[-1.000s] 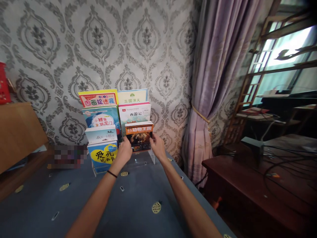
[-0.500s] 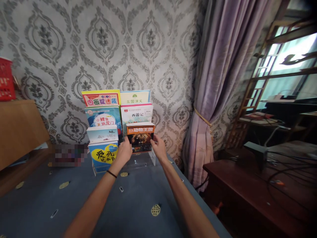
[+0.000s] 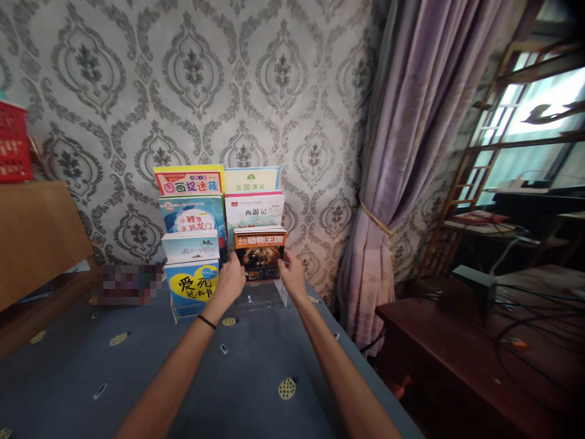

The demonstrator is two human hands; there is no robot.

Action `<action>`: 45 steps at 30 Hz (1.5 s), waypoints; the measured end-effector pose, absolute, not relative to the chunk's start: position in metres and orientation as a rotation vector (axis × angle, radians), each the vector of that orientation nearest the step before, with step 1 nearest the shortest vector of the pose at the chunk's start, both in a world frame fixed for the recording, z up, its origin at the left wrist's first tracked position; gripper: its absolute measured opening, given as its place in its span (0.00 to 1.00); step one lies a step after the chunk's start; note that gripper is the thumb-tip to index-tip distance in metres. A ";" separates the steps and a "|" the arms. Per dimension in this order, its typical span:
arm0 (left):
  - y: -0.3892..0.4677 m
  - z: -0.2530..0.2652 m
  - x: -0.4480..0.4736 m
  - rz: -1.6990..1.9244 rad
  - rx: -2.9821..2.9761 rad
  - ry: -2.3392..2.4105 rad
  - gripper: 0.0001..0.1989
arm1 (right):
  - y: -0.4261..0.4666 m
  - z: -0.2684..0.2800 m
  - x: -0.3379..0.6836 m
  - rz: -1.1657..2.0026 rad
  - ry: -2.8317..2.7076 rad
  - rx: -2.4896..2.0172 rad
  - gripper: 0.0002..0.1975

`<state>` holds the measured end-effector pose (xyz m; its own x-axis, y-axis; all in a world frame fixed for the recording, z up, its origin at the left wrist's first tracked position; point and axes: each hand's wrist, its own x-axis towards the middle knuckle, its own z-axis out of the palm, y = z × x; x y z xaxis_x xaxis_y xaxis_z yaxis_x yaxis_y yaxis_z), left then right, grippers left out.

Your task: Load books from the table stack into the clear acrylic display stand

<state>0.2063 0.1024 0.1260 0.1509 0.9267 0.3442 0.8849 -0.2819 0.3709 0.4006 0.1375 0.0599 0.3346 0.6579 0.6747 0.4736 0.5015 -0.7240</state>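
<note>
An orange-and-black book with a lion on its cover (image 3: 260, 251) stands in the right column of a clear display rack (image 3: 249, 300). My left hand (image 3: 232, 274) is closed on the book's left edge, with the thumb near its front. On the opposite edge, my right hand (image 3: 292, 268) grips with bent fingers. Behind this book rise a white book with a pink top (image 3: 256, 210) and a pale book with a blue border (image 3: 251, 178). The left column holds several books, with a blue-and-yellow book (image 3: 192, 286) at the front, beside my left wrist.
The rack stands on a blue patterned cloth (image 3: 247, 378) against a papered wall. A wooden cabinet (image 3: 41, 238) with a red basket (image 3: 13, 143) is at left. To the right are a purple curtain (image 3: 397, 152) and a dark red table (image 3: 425, 329) with tangled cables.
The view has shifted slightly, so the rack and wall appear a little further right. Both hands stay at the lion book's sides, with no clear movement of the book.
</note>
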 end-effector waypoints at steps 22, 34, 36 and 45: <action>0.105 0.117 0.202 0.811 2.337 1.681 0.31 | 0.137 0.062 0.401 0.180 -1.342 -1.104 0.22; 0.106 0.115 0.202 0.862 2.322 1.650 0.33 | 0.137 0.062 0.401 0.196 -1.340 -1.078 0.21; 0.109 0.111 0.201 0.889 2.321 1.624 0.33 | 0.138 0.062 0.401 0.210 -1.316 -1.075 0.22; 0.115 0.088 0.205 1.371 2.265 1.244 0.44 | 0.141 0.063 0.403 0.269 -1.255 -1.023 0.26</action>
